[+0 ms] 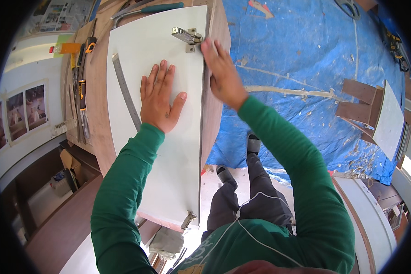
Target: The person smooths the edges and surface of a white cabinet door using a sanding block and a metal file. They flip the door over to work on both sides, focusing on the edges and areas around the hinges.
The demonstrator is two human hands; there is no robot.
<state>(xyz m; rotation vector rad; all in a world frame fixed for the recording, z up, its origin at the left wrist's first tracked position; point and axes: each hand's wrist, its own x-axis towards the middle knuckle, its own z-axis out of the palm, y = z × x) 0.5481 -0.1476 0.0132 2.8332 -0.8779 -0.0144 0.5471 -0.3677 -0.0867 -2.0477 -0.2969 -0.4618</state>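
Centrally, a white panel lies lengthwise from the upper middle of the frame to the lower middle, flat on a wooden workbench. The left hand rests palm down on the panel, left of the frame's centre; its fingers are straight and slightly parted, the thumb is spread to the right, and nothing is grasped. The right hand, partly blurred, is at the panel's long right edge in the upper middle, with fingers extended and no object visible in its grip; whether it touches the edge cannot be told.

Just to the left of the right fingertips, an upper hinge sits on the panel near its right edge, its metal arm pointing left. A lower hinge occupies the lower right corner of the panel. A metal ruler lies aslant on the white surface, left of the left hand, its lower end reaching the green sleeve.

At top centre, a tool with a teal handle lies beyond the panel's upper edge. At upper left are a bottle of orange liquid and a yellow-and-black tool. A blue sheet covers the floor at upper right, bearing a brown-and-white wooden assembly
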